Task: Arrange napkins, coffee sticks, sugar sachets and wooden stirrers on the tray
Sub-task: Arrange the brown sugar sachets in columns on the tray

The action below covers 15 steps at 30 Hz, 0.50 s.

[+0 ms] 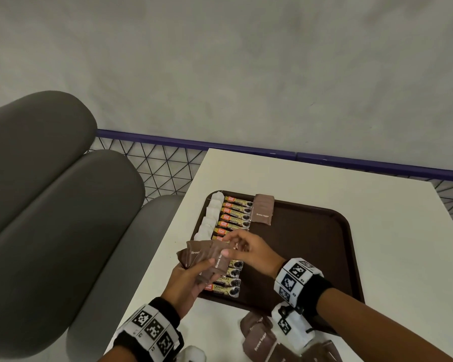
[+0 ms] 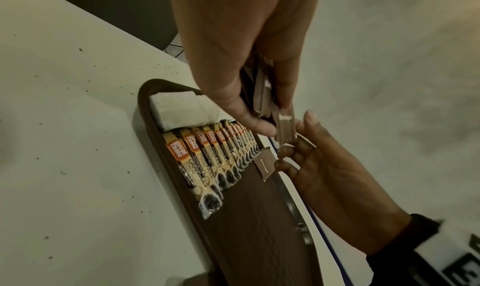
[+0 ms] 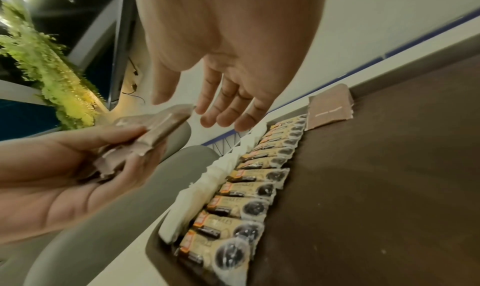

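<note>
A brown tray lies on the white table. Along its left side runs a column of white napkins, with a column of coffee sticks beside it. A small stack of brown sugar sachets lies at the tray's far edge. My left hand grips a fan of brown sugar sachets over the tray's left edge. My right hand reaches to the fan, thumb and straight fingers on either side of one sachet's end, not closed on it. I see no stirrers.
More brown sugar sachets lie loose on the table in front of the tray, partly under my right wrist. Grey padded seats stand to the left. A wire fence with a blue rail borders the table's far side.
</note>
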{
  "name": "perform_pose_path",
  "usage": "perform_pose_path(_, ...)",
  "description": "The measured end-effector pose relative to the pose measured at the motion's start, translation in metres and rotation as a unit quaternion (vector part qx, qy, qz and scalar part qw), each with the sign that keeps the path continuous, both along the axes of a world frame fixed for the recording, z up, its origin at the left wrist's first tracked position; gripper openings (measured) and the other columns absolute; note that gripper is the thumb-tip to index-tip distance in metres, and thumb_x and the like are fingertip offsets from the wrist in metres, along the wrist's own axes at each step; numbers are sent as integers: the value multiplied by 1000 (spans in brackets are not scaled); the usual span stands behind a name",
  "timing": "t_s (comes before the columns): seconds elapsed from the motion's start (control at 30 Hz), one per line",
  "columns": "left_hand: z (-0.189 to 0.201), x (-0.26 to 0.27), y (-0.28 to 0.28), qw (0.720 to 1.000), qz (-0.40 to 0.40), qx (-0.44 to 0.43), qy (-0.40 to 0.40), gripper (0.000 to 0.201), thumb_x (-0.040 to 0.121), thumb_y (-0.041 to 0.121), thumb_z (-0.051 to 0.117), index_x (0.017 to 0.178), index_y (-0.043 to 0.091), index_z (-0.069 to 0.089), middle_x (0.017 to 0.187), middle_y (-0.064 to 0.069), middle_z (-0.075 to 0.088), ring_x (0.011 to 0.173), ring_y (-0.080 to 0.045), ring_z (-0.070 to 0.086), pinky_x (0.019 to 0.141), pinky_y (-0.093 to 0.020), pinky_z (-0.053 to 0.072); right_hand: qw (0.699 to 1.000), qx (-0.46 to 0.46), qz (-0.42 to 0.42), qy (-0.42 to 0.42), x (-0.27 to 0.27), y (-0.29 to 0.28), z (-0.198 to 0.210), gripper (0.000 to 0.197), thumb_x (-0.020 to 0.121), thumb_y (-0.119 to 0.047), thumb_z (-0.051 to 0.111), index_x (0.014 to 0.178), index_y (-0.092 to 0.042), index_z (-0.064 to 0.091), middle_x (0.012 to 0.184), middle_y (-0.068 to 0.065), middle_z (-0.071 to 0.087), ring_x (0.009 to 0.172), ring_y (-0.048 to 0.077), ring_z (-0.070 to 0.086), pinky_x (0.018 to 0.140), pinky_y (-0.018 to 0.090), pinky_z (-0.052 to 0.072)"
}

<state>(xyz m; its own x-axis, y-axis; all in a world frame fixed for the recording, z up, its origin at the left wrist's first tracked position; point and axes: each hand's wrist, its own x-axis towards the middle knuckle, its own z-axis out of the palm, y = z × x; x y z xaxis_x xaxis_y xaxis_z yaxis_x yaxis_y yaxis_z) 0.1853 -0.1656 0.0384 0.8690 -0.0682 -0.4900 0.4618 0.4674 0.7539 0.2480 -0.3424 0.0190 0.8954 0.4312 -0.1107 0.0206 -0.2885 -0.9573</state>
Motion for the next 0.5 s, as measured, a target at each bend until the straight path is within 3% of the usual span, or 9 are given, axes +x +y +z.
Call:
perform_pose_path(0.13, 3, -2, -1, 1000, -18, -16, 1, 35, 84, 3, 59, 118, 6, 59, 112, -15, 69, 103, -32, 66, 82, -36, 55, 1000, 13, 20, 4, -3, 2, 0, 25, 82, -11, 68, 105, -14, 61, 81, -7, 56, 64, -8, 47, 63, 7, 40)
perform_pose_path(0.27, 3, 0, 4, 999, -8, -45, 13, 27, 90, 0, 48, 116, 3, 57, 104, -23, 68, 90, -31, 66, 73, -35, 58, 1000, 21, -12, 10, 4, -6, -2, 15, 82, -9, 66, 88, -22, 61, 84, 0, 61, 75, 7, 54, 70, 17, 43)
perform_pose_path(0.4, -2, 0, 9, 999, 21, -26, 10, 29, 89, 1, 51, 118, 3, 56, 108, -26, 66, 92, -32, 66, 74, -37, 58, 989, 23, -141, 49, 18, -22, -7, 15, 83, -5, 64, 81, -19, 58, 80, -3, 60, 76, 9, 55, 68, 12, 44)
perform_pose_path(0.5, -6, 2, 13, 999, 29, -8, 12, 29, 87, 2, 55, 116, 6, 58, 110, -22, 67, 97, -32, 65, 76, -40, 58, 962, -3, -265, 70, 34, -37, -19, 7, 82, -9, 66, 83, -13, 60, 89, 5, 63, 89, 22, 60, 80, 28, 49)
